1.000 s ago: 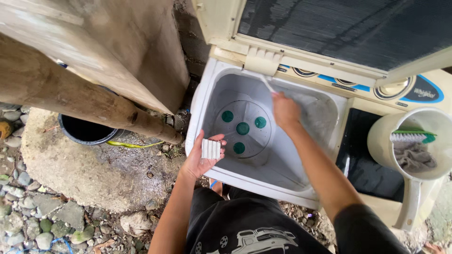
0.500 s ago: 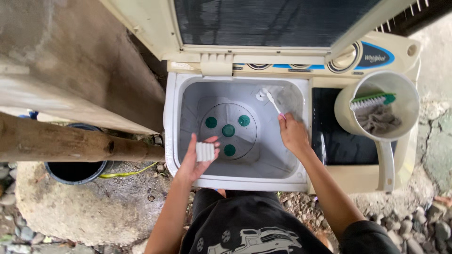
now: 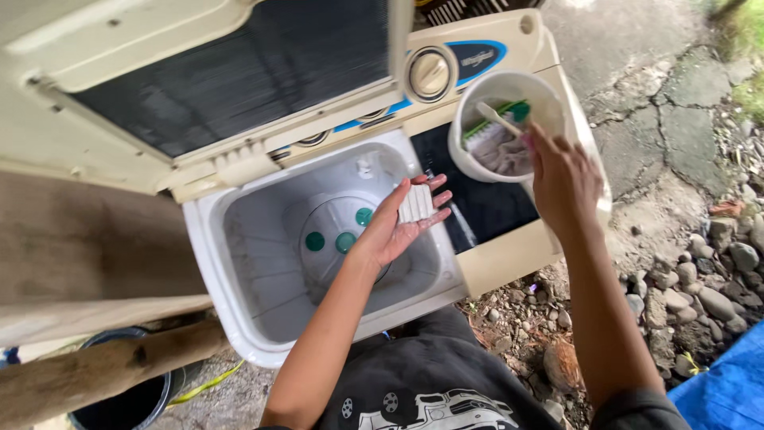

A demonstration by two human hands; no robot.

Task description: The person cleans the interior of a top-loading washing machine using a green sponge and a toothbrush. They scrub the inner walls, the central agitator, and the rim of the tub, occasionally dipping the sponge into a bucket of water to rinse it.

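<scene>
right hand (image 3: 561,179): out of tub, now at white bucket (image 3: 469,163) | toothbrush (image 3: 497,119): apparently dropped in bucket
</scene>
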